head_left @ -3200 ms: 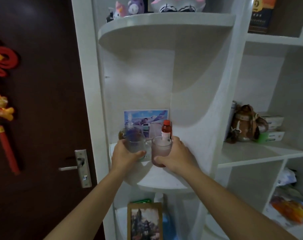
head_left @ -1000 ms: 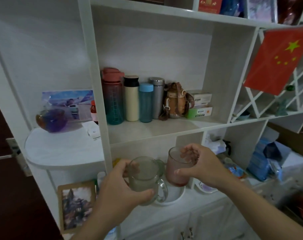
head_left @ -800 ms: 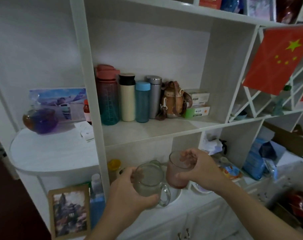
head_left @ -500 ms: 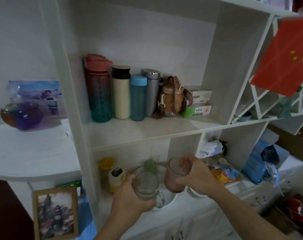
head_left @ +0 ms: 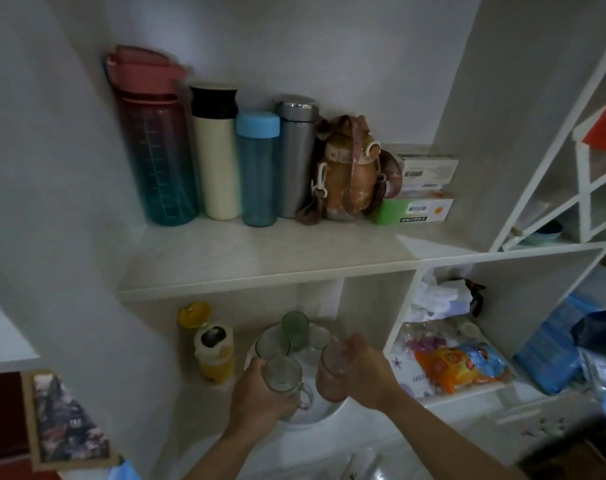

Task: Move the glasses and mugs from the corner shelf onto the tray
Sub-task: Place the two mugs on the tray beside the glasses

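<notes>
My left hand (head_left: 256, 393) grips a clear glass mug with a handle (head_left: 284, 375). My right hand (head_left: 367, 370) holds a pink frosted glass (head_left: 329, 375) by its side. Both are held just above the round white tray (head_left: 312, 415) in the low cubby. On the tray's far half stand a green glass (head_left: 295, 329) and two clear glasses (head_left: 268, 344), partly hidden behind the ones I hold. Only an edge of the corner shelf (head_left: 0, 341) shows at far left.
A yellow bottle (head_left: 213, 355) stands left of the tray. The shelf above carries several water bottles (head_left: 218, 157), a brown flask (head_left: 350, 168) and boxes (head_left: 419, 188). Snack bags (head_left: 457, 365) fill the cubby to the right. A framed picture (head_left: 66, 420) leans at lower left.
Both hands have carried the mug and the pink glass from the corner shelf rightward and down into the low cubby, over the tray. The view has followed them.
</notes>
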The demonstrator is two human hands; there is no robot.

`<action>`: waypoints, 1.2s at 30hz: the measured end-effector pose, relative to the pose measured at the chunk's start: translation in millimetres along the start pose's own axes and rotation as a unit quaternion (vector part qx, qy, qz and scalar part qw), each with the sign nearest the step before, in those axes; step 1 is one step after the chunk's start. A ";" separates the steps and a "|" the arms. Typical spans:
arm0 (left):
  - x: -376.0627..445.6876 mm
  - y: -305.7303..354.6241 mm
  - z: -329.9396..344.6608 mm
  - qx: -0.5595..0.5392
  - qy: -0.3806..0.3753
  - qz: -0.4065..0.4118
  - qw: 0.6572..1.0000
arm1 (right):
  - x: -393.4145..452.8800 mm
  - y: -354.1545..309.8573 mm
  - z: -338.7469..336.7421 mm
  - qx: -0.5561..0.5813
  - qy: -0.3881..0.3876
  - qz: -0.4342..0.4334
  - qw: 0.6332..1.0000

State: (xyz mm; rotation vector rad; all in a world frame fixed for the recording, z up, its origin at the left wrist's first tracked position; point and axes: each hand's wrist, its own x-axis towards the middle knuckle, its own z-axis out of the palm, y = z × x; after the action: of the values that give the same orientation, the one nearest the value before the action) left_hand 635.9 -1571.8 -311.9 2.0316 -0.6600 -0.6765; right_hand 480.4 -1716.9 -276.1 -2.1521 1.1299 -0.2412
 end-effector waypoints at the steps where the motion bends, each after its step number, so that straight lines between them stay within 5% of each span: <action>1: 5.7 -5.4 5.9 0.007 0.001 0.003 1.000 | 5.0 4.2 4.6 0.014 -0.006 0.009 1.000; 23: 55.8 -41.8 59.5 0.088 0.030 -0.063 0.994 | 66.2 49.9 73.0 0.005 -0.029 0.083 0.996; 36: 55.0 -39.3 61.8 0.059 0.032 -0.082 0.994 | 67.0 57.1 86.2 -0.025 -0.012 0.045 0.999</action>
State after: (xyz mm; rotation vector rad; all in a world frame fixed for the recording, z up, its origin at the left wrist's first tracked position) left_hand 641.1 -1624.7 -386.4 2.2250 -0.5086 -0.6780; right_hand 522.4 -1749.5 -387.3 -2.1360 1.2278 -0.1476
